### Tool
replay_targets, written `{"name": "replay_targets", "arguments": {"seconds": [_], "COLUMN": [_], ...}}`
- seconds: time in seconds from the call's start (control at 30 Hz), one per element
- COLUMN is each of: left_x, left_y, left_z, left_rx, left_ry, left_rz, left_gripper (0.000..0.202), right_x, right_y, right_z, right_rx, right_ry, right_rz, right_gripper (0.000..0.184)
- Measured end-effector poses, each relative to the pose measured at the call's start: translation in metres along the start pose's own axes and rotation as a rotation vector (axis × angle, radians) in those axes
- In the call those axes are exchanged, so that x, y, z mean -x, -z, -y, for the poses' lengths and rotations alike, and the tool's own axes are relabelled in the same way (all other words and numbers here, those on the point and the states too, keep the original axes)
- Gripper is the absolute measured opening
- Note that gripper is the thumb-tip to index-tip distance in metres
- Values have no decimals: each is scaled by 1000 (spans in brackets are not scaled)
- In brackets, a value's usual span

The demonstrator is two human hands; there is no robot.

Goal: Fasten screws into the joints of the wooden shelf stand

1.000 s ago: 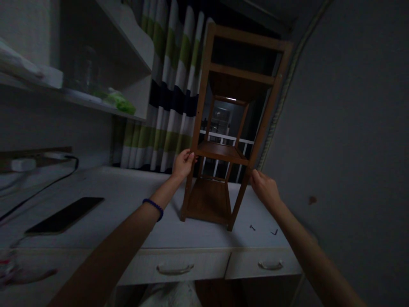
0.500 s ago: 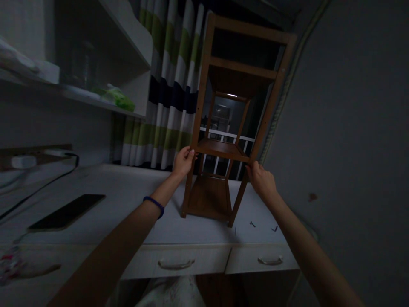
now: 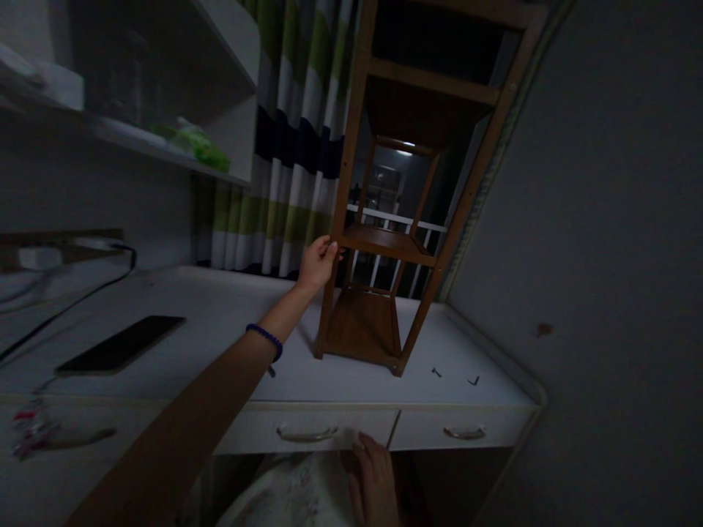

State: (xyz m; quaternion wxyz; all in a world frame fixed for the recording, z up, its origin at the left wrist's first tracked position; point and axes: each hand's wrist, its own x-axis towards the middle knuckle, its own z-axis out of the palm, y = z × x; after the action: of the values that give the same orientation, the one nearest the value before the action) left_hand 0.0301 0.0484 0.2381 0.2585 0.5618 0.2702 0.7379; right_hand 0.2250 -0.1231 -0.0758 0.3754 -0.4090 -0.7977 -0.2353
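Head view: my left hand point(image 3: 317, 262) grips the assembled wooden shelf rack's point(image 3: 409, 219) front post, upright on the desk point(image 3: 231, 344); right hand point(image 3: 376, 479) rests open, loose screws point(image 3: 455, 377) unused.

Dim room as I see it through the head camera. A white desk point(image 3: 165, 307) with two handled drawers point(image 3: 307, 432) fills the foreground. A wall shelf point(image 3: 231, 44) hangs at upper left. A striped green, white and navy curtain point(image 3: 291, 132) flanks a dark window with a white railing point(image 3: 384, 219). A grey wall point(image 3: 604, 219) closes the right.
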Motion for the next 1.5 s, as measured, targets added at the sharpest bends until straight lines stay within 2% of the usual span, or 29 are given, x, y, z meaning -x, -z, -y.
{"name": "replay_targets", "arguments": {"seconds": [0.07,0.17,0.33,0.47,0.67,1.13,1.4,1.5], "left_x": [0,-1,-1,0,-2,0,-2,-2], "left_y": [1,1,1,2,3,9,13,15], "left_z": [0,-1,-2,-4,-6,-2,6,9], "left_rx": [-1,-1,-1,15,25,69,57,50], "left_ry": [12,12,17,18,66,67,-1,-38], "left_rz": [33,31,67,71,96,133,182,202], "left_gripper": [21,20,16,17,14,22,34,40], "right_x": [18,31,48,53,40,17,4,-12], "right_y": [-18,-28,-27,-23,-15,-8,3,7], "right_z": [13,14,-1,-11,-17,-25,-26,-25], "right_rx": [-89,-176,-210,-199,-234,-200,-237,-244], "right_ry": [-87,-178,-286,-284,-243,-222,-245,-231], "right_rz": [48,95,106,92,133,55,44,-2], "right_gripper": [35,34,30,27,26,24,26,26]}}
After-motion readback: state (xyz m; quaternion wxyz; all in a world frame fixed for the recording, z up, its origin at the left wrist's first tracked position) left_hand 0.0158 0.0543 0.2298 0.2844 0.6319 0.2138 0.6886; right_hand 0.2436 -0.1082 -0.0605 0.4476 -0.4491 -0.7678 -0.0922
